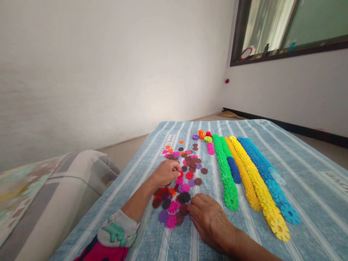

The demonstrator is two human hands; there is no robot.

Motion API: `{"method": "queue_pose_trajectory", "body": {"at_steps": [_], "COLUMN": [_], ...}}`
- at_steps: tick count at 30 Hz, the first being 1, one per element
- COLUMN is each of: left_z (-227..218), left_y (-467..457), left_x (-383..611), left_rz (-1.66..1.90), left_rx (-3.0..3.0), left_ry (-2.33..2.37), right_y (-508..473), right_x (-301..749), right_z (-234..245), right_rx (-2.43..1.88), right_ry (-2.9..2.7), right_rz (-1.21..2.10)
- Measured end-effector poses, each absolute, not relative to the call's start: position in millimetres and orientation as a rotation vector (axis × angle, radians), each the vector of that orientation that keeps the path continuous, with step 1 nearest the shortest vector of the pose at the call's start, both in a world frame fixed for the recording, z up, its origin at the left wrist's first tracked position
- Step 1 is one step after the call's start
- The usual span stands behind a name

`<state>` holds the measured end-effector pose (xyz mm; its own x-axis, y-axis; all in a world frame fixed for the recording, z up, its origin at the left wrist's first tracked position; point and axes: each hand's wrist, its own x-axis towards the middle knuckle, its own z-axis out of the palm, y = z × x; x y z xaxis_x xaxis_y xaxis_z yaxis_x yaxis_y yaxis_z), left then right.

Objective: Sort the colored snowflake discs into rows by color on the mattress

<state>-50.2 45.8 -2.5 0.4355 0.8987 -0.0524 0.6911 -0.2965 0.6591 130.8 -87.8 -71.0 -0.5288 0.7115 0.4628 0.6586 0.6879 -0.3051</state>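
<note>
My left hand (166,174) is closed, thumb and finger pinched at a red snowflake disc (181,174) in the middle of a loose spread of plastic snowflake discs. Closer to me, my right hand (208,219) rests on the cloth with fingers curled together at the right edge of the spread. Its fingertips touch or lie beside a brown disc (184,209); what they hold, if anything, is hidden. Around both hands lie loose pink (171,221), black (184,197), purple (163,216), brown, orange and red discs, some overlapping.
Long overlapping rows of green (227,177), yellow (261,188) and blue discs (268,177) lie to the right, with a short dark blue row (233,170) between. Small orange (201,134), red, lime and pink (210,148) groups sit farther back. A striped blue cloth (307,188) covers the table.
</note>
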Motion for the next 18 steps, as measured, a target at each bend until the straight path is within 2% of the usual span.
{"method": "queue_pose_trajectory", "body": {"at_steps": [5, 10, 18], "left_z": [-10.3, -11.0, -8.9], "left_y": [50.5, 51.2, 42.2], "left_x": [-14.5, -10.3, -4.8], "left_rz": [0.407, 0.333, 0.091], "left_rx": [2.209, 2.436, 2.465], "left_ry": [1.314, 1.513, 1.605], "right_y": [-87.7, -86.2, -87.2], "right_x": [130.4, 129.9, 129.6], "right_z": [-71.3, -71.9, -69.2], "right_rx": [-1.059, -1.069, -1.08], "right_ry": [-2.336, -2.346, -2.345], "right_rz": [0.107, 0.122, 0.111]}}
